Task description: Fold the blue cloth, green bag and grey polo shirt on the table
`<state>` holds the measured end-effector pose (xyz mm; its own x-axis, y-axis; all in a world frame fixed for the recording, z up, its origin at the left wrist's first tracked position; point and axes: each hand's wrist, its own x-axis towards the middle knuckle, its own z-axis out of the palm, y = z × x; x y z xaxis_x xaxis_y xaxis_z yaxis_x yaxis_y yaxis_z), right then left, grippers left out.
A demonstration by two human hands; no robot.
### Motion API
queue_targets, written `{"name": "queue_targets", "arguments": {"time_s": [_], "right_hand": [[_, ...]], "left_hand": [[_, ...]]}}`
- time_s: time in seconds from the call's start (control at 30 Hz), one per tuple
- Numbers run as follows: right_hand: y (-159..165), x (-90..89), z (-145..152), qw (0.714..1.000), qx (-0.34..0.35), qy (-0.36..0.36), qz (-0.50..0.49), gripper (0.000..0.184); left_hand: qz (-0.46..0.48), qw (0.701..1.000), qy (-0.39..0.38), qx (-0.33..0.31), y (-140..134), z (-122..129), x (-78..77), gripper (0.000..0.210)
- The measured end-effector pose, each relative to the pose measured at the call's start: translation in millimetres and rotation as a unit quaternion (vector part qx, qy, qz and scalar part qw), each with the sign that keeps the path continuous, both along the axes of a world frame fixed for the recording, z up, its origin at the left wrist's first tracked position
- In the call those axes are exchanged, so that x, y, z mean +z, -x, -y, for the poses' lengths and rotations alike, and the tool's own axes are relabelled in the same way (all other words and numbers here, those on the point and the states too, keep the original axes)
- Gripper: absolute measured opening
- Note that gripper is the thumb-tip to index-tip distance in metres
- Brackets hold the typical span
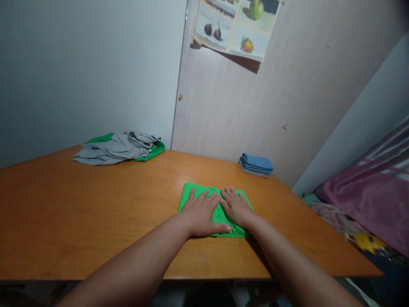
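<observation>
A bright green cloth (198, 188), folded into a rough rectangle, lies near the front of the wooden table. My left hand (201, 212) presses flat on its left and middle part, with fingers spread and the thumb pointing right. On the right part of the cloth rests my right hand (237, 207), palm down, its fingers stretched out. The fingertips of both hands come close together at the middle. Wrinkles show in the cloth near its front right edge. The hands hide much of its surface.
A loose pile of grey cloth (116, 147) with green cloth (156, 150) under it lies at the back left of the table (96, 204). A neat stack of folded blue cloths (257, 163) sits at the back right. Behind stands a wall with a fruit poster (234, 30).
</observation>
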<state>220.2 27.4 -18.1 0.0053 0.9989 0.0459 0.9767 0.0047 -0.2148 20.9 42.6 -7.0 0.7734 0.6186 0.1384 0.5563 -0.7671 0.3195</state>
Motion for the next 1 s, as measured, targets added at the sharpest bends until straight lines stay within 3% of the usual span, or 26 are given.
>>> {"name": "queue_targets", "arguments": {"time_s": [0.43,0.8,1.0], "right_hand": [[4.9,4.0,0.8,0.999,-0.003,0.023,0.037,0.066],[8.0,20.1,7.9,0.997,0.035,0.064,0.02,0.062],[16.4,21.0,7.3,0.995,0.022,0.08,0.051,0.07]], "left_hand": [[-0.019,1.0,-0.006,0.002,0.1,-4.3,-3.1,0.102],[-0.011,1.0,0.005,0.015,1.1,-6.0,-3.1,0.125],[-0.011,1.0,-0.015,0.024,0.3,-3.6,-2.5,0.12]]}}
